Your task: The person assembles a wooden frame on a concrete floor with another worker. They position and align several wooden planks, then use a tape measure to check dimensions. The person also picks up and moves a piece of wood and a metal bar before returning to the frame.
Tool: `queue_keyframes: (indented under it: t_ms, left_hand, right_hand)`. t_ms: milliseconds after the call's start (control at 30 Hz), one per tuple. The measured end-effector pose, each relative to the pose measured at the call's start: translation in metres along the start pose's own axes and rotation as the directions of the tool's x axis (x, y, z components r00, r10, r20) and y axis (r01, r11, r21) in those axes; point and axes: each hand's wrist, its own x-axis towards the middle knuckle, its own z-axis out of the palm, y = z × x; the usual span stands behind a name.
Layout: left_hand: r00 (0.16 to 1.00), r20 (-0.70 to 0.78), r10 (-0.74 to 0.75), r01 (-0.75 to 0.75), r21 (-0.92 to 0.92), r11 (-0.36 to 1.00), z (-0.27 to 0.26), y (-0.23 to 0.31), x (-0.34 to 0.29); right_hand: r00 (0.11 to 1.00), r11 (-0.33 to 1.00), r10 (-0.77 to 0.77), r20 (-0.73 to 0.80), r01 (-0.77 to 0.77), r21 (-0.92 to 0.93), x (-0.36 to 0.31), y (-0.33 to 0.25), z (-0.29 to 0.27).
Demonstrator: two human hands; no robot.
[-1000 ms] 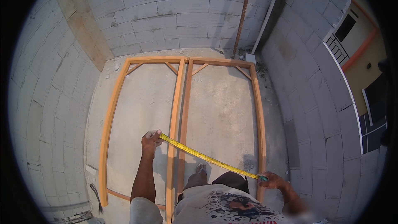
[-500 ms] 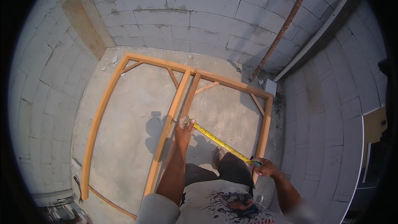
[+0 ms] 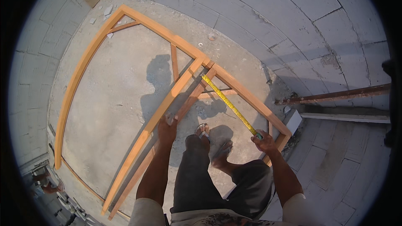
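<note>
In my right hand [image 3: 264, 143] is the green-edged case of a tape measure [image 3: 258, 135], with my fingers closed around it. Its yellow blade [image 3: 229, 104] runs out toward the upper left, and its far end lies over the inner bar of the right wooden frame [image 3: 196, 96]. My left hand [image 3: 167, 130] is low over the gap between that bar and the neighbouring bar of the left wooden frame [image 3: 169, 98]. Its fingers look apart with nothing held; whether they touch the wood is unclear. Both frames have short diagonal braces at their corners.
Grey block walls [image 3: 268, 21] enclose the concrete floor [image 3: 113, 88]. On the right, a rusty pipe [image 3: 335, 96] leans near a white block [image 3: 294, 121]. Blurred clutter [image 3: 63, 205] lies at the lower left. My sandalled feet [image 3: 222, 150] stand inside the right frame.
My left hand has let go of the blade's end and moved down along the bars. The blade now stretches forward from my right hand. My view has turned and tipped downward.
</note>
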Motion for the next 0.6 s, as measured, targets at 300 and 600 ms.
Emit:
queue_keyframes:
  t_ms: [300, 600]
  left_hand:
    - [0.985, -0.063, 0.161, -0.133, 0.313, 0.94, 0.176, -0.05, 0.154]
    - [0.962, -0.246, 0.121, 0.009, 0.469, 0.883, 0.252, -0.064, 0.206]
  right_hand:
    - [0.886, 0.871, 0.323, 0.332, -0.416, 0.262, 0.104, 0.129, 0.152]
    - [0.983, 0.995, -0.096, 0.156, 0.096, 0.008, 0.1, 0.168, 0.207]
